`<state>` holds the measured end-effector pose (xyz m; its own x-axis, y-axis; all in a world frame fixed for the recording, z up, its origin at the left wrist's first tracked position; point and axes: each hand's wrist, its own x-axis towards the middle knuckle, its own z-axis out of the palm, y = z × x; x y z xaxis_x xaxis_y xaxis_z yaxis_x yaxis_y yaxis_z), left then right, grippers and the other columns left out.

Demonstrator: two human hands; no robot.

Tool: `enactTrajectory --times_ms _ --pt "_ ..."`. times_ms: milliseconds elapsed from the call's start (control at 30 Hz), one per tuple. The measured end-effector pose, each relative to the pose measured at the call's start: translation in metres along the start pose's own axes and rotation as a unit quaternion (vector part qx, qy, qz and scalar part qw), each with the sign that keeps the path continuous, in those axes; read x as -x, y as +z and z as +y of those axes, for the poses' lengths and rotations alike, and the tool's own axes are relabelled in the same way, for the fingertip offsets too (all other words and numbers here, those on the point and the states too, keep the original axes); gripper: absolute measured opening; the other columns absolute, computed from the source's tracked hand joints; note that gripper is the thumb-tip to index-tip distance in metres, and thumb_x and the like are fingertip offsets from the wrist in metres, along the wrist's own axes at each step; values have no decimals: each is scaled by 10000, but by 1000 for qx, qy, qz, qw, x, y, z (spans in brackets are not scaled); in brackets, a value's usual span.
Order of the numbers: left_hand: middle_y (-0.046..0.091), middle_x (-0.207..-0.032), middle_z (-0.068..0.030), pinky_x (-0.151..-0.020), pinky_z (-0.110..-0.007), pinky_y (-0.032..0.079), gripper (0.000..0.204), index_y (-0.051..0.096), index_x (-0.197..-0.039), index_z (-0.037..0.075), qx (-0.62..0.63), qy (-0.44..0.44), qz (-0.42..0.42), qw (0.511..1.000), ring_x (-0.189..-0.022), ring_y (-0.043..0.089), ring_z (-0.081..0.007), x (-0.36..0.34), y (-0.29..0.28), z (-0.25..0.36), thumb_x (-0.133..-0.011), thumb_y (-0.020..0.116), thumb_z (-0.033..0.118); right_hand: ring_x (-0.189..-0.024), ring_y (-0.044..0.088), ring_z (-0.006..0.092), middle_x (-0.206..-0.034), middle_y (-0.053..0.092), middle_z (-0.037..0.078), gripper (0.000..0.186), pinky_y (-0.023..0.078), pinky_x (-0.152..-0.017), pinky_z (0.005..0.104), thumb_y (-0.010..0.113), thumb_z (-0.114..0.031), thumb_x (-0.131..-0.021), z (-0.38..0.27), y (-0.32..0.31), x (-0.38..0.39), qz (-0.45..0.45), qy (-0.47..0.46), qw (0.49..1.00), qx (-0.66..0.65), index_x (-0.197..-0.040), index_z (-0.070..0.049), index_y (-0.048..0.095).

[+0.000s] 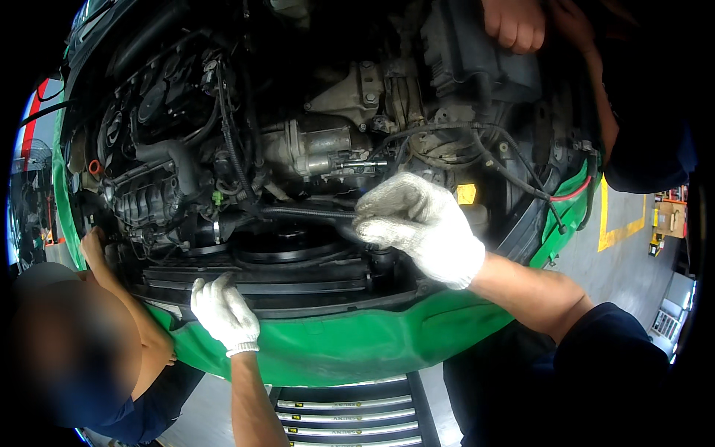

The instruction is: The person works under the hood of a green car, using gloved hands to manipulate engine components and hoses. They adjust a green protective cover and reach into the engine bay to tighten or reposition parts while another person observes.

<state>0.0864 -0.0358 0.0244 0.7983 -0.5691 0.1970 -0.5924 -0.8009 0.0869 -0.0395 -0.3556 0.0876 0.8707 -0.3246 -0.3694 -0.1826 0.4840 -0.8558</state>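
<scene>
My right hand (421, 229), in a white knit glove, is raised over the front of a car's engine bay. Its fingers are curled together in a pinch; what they hold, if anything, is hidden. A black ribbed hose (313, 213) runs up to these fingertips. Just beyond the hand, a shiny metal rod (363, 164) lies beside a silver cylindrical part (328, 141). My left hand (225, 313), gloved likewise, rests on the front edge of the bay by the green cover (342, 331), its fingers loosely bent with nothing seen in them.
A person (82, 335) leans in at the left with an arm in the bay. Another person's hand (515, 26) rests on a black box (477, 59) at the far right. Loose black cables (514, 175) cross the right side. A slatted step (346, 417) stands below the cover.
</scene>
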Motion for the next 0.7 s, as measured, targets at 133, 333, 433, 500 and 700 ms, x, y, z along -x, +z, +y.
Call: enactTrajectory --times_ms 133,333,433,500,700 --pt "680 -984 -125 -1062 -477 352 300 684 -1017 39 -8 -4 -13 1000 -1151 550 -401 0 0 -1 -942 439 194 -846 645 78 -933 695 38 188 541 -753 232 756 -19 -867 -5 0 0 5 16 1000 6 -1028 -19 658" --pt "680 -974 -127 -1065 -476 349 289 685 -1012 37 -2 -5 -10 1000 -1149 551 -397 -1 -2 1 -931 451 185 -822 647 84 -893 686 32 176 553 -746 247 761 -19 -861 -3 -1 1 -24 -24 999 -9 -998 -26 651" --pt "678 -965 -130 -1064 -475 350 288 685 -1011 34 4 -10 -10 1000 -1150 551 -398 0 -1 1 -922 455 182 -789 629 80 -880 683 33 166 539 -709 242 755 -44 -877 -7 0 -1 -32 4 999 3 -1000 -19 647" --pt "677 -959 -132 -1062 -475 351 288 686 -1011 32 3 -10 -10 1000 -1152 550 -399 0 -1 0 -918 456 180 -775 618 78 -878 683 34 160 529 -693 237 732 -81 -905 -7 0 -2 -14 24 999 18 -1017 -15 640" --pt "667 -844 -111 -1055 -468 381 214 694 -971 66 10 27 38 999 -972 619 -363 -7 -1 6 -832 533 83 -821 624 107 -963 695 54 247 522 -760 256 606 -130 -990 2 -5 -19 -24 21 998 47 -1204 -5 602"
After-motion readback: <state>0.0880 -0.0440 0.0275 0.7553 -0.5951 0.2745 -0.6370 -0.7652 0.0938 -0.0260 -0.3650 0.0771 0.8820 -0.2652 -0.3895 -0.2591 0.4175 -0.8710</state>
